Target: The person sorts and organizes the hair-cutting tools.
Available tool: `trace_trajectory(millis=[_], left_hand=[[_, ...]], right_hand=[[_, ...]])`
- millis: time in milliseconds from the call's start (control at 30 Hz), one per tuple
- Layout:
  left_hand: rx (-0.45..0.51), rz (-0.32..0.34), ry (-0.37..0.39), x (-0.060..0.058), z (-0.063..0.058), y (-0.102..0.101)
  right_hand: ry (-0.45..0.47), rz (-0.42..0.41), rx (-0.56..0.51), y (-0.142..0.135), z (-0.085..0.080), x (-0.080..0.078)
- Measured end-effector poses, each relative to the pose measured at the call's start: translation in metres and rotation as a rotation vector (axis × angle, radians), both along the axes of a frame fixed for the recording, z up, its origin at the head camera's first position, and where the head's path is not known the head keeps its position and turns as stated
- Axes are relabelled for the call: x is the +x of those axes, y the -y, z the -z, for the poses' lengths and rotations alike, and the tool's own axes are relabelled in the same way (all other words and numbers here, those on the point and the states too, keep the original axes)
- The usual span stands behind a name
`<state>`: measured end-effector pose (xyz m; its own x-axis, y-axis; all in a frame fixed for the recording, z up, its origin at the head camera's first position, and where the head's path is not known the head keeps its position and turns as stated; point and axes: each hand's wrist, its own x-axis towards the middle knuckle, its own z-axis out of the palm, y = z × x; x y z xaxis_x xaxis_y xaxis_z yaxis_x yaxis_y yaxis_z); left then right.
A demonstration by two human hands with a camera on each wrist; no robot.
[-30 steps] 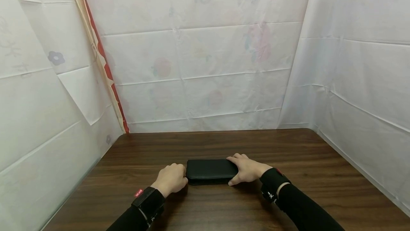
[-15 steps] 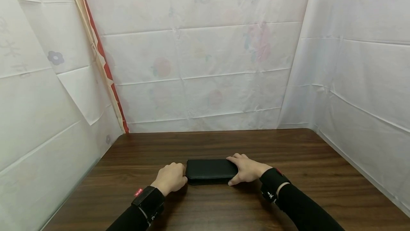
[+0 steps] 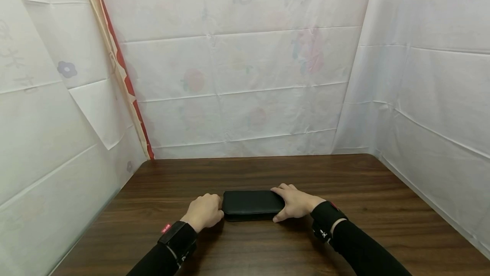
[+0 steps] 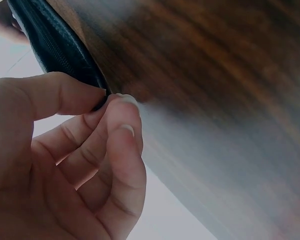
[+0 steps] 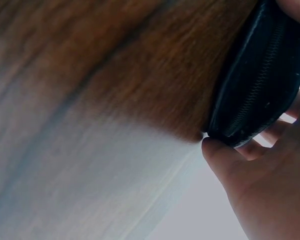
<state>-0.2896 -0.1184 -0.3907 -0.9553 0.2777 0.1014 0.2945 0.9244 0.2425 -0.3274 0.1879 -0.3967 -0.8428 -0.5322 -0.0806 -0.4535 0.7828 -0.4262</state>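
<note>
A black zippered case, like a long wallet [image 3: 250,203], lies flat on the brown wooden table, its zipper edge facing me. My left hand [image 3: 203,213] is at its left end. In the left wrist view, thumb and curled forefinger pinch a small black tab [image 4: 100,104] at the corner of the case; most of the tab is hidden by the fingertips. Around the opposite end, my right hand [image 3: 298,203] grips the case, thumb on the near edge and fingers over the far side. The closed zipper [image 5: 257,77] shows along the edge in the right wrist view.
The dark wood-grain table [image 3: 245,254] extends on all sides of the case. White printed sheets [image 3: 237,67] hang behind it and along both sides. A red and cream trim strip [image 3: 126,76] runs down the left corner.
</note>
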Motion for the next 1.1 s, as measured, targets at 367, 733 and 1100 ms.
trace_trajectory(millis=[367, 733, 1100], left_hand=[[0.010, 0.001, 0.002, -0.0006, -0.0007, 0.0003], [0.024, -0.006, 0.003, -0.0031, -0.0004, 0.0001], [0.049, -0.005, -0.003, -0.0048, 0.0004, 0.0017]], right_hand=[[-0.012, -0.006, 0.001, -0.0003, 0.0003, -0.0011], [-0.015, -0.012, -0.001, -0.0011, -0.0003, 0.0001], [-0.013, -0.011, 0.001, -0.0013, 0.0012, -0.0006]])
